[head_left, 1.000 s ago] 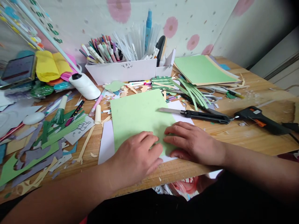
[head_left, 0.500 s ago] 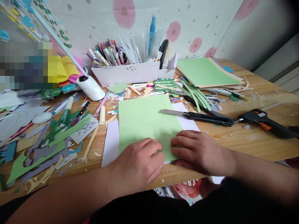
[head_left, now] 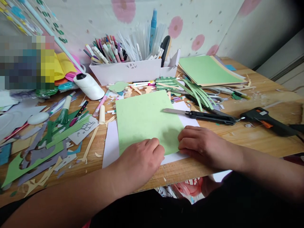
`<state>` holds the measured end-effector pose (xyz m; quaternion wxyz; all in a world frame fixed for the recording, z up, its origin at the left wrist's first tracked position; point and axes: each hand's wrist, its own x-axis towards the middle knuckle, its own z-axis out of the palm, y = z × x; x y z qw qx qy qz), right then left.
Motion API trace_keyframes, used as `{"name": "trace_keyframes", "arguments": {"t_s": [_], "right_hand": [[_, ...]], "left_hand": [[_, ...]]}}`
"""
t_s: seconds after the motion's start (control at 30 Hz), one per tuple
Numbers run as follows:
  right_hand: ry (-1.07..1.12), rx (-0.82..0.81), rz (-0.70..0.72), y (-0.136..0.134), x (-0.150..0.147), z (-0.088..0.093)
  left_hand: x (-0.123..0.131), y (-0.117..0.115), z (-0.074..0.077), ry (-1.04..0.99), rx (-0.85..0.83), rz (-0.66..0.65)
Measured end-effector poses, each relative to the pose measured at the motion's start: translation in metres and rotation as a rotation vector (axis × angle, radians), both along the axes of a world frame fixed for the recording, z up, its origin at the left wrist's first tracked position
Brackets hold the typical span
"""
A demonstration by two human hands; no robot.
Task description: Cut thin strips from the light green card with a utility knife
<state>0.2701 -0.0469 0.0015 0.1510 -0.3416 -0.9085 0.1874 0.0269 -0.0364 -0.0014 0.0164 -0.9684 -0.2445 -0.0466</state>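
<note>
A light green paper sheet (head_left: 144, 120) lies on a white sheet (head_left: 110, 142) near the table's front edge. My left hand (head_left: 144, 158) rests at the green sheet's near edge with its fingers curled together, closed on that edge. At the near right corner, my right hand (head_left: 199, 145) has its fingers bent and pressed together, gripping the paper; its thumb is mostly hidden. The utility knife (head_left: 211, 117) lies with its blade out over the green sheet's right side, beyond my right hand.
A glue gun (head_left: 266, 120) lies at the right. Behind stand a white pen box (head_left: 125, 72) and a stack of coloured paper (head_left: 209, 71). A thread spool (head_left: 89, 87), a glue stick (head_left: 102, 114) and paper scraps (head_left: 54, 155) lie left on the wooden table (head_left: 239, 142).
My right hand has moved slightly up along the paper's right side, and my left fingers are curled tighter. More of the white sheet shows below the green one. The view has shifted a little.
</note>
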Motion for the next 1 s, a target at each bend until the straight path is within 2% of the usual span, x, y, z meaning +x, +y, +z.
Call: {"name": "trace_keyframes", "arguments": {"t_s": [0.2,0.4,0.53,0.73,1.0], "right_hand": [[-0.063,-0.069,-0.134,0.003,-0.004,0.0],[-0.192,-0.178,-0.255,0.01,-0.01,0.006],[-0.208,-0.254,-0.306,0.014,-0.012,0.01],[-0.243,-0.317,-0.389,0.02,-0.013,0.012],[-0.382,-0.302,-0.35,0.023,-0.021,0.02]], "left_hand": [[0.0,0.005,0.001,0.014,-0.113,0.054],[-0.011,0.022,0.008,-0.059,-0.382,-0.092],[-0.014,0.028,0.012,-0.089,-0.495,-0.098],[-0.014,0.026,0.009,-0.083,-0.467,-0.1],[-0.012,0.023,0.008,0.003,-0.388,-0.087]]}}
